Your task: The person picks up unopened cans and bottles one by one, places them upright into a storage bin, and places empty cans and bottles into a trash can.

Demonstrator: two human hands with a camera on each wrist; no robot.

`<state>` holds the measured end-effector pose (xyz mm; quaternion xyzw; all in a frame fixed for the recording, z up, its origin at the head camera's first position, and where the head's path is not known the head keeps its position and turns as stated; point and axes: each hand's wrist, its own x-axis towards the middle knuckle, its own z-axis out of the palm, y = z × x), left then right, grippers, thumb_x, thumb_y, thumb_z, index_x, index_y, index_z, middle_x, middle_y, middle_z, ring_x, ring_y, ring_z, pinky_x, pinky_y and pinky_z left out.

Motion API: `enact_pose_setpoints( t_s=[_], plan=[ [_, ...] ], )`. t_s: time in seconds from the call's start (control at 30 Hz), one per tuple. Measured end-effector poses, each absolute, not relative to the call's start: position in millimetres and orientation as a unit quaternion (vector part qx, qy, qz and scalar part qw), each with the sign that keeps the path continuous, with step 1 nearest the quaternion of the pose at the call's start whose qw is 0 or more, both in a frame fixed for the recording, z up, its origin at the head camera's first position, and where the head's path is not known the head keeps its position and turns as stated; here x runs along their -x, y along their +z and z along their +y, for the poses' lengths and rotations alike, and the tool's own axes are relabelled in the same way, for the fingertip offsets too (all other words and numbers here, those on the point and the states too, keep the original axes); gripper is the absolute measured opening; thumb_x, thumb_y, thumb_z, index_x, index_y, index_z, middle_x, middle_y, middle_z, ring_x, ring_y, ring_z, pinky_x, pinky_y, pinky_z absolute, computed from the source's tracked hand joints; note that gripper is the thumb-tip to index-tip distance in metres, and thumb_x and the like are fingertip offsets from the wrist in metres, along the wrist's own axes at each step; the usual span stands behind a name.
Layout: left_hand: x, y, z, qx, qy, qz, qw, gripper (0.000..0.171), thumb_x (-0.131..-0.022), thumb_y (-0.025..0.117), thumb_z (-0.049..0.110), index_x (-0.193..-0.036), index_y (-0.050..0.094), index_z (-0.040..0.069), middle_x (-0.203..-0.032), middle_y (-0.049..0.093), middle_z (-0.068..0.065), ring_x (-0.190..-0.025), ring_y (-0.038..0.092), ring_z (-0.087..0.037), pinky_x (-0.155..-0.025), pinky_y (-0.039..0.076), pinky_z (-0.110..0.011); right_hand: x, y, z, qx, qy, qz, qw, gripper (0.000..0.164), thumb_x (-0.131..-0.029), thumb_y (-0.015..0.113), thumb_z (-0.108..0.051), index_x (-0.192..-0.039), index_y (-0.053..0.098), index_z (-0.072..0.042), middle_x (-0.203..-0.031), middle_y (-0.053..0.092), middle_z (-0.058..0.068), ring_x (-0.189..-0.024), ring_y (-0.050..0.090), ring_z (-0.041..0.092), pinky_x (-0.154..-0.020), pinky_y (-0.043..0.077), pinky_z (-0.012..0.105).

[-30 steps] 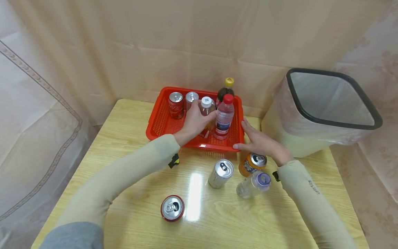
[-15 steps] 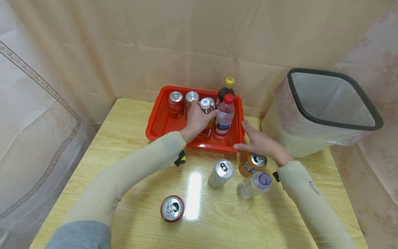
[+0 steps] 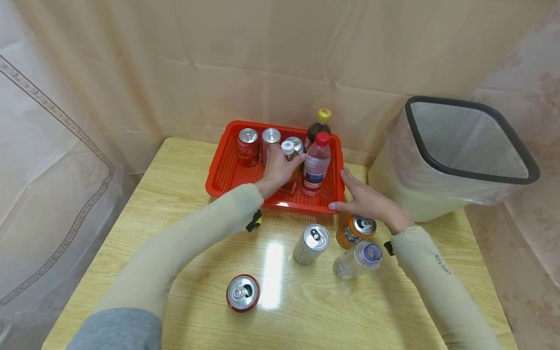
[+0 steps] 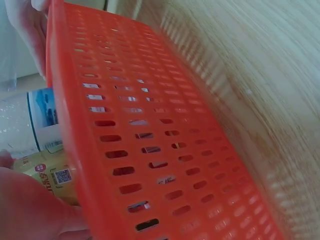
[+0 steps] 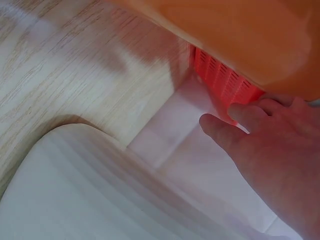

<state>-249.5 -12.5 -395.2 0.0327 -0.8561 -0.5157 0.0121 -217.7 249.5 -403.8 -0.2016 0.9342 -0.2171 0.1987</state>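
Note:
A red plastic basket (image 3: 217, 163) stands on the table with cans and bottles upright in it. My left hand (image 3: 279, 167) grips a small bottle (image 3: 288, 147) with a white cap in the basket; the left wrist view shows its yellowish label (image 4: 52, 175). Right beside it is a pink bottle with a red cap (image 3: 316, 167). Another can (image 3: 296, 144) is partly hidden behind the held bottle. With straight fingers, my right hand (image 3: 364, 197) rests against the basket's right side.
A red can (image 3: 248, 148), a pinkish can (image 3: 271, 137) and a yellow-capped dark bottle (image 3: 318, 129) share the basket. In front stand a white can (image 3: 310, 245), orange can (image 3: 350, 233), clear bottle (image 3: 356, 260) and red-rimmed can (image 3: 243, 293). A lined bin (image 3: 407, 180) is at right.
My left hand has shifted slightly right and down with the white-capped bottle, uncovering more of the can behind it. My right hand has stayed in place.

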Motion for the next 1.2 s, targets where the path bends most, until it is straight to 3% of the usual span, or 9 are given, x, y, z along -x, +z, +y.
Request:
enact_pose_setpoints(
  t_s=[0.47, 0.73, 0.93, 1.2],
  plan=[
    [254, -397, -10, -0.036, -0.507, -0.861, -0.031, 0.066, -0.103, 0.06, 0.044, -0.144, 0.034, 0.0, -0.142, 0.038, -0.02, -0.131, 0.042, -0.03, -0.118, 0.036, -0.042, 217, -403, 249, 0.205, -0.213, 0.934, 0.2, 0.12, -0.088, 0.068, -0.069, -0.166, 0.002, -0.005, -0.173, -0.003, 0.015, -0.156, 0.01, 0.043, -0.121, 0.023, 0.061],
    [254, -392, -17, -0.011, -0.503, -0.86, -0.089, 0.077, -0.094, 0.07, 0.034, -0.149, 0.027, 0.001, -0.144, 0.037, -0.018, -0.132, 0.042, -0.03, -0.119, 0.037, -0.044, 217, -402, 250, 0.205, -0.215, 0.934, 0.2, 0.119, -0.089, 0.069, -0.067, -0.165, 0.002, -0.005, -0.172, -0.003, 0.016, -0.157, 0.009, 0.043, -0.122, 0.023, 0.061],
    [253, -394, -21, 0.032, -0.443, -0.893, -0.073, 0.078, -0.092, 0.077, 0.018, -0.15, 0.027, 0.0, -0.141, 0.037, -0.021, -0.132, 0.042, -0.032, -0.117, 0.039, -0.043, 217, -403, 252, 0.206, -0.215, 0.934, 0.199, 0.12, -0.088, 0.069, -0.068, -0.165, 0.002, -0.004, -0.172, -0.003, 0.016, -0.157, 0.008, 0.041, -0.122, 0.022, 0.06],
    [251, -391, -20, 0.03, -0.419, -0.906, -0.053, 0.077, -0.092, 0.078, 0.021, -0.149, 0.03, -0.001, -0.139, 0.04, -0.023, -0.129, 0.047, -0.033, -0.115, 0.042, -0.043, 217, -403, 252, 0.204, -0.217, 0.934, 0.199, 0.121, -0.088, 0.069, -0.069, -0.165, 0.002, -0.005, -0.172, -0.003, 0.015, -0.157, 0.007, 0.041, -0.122, 0.022, 0.061]
  ],
)
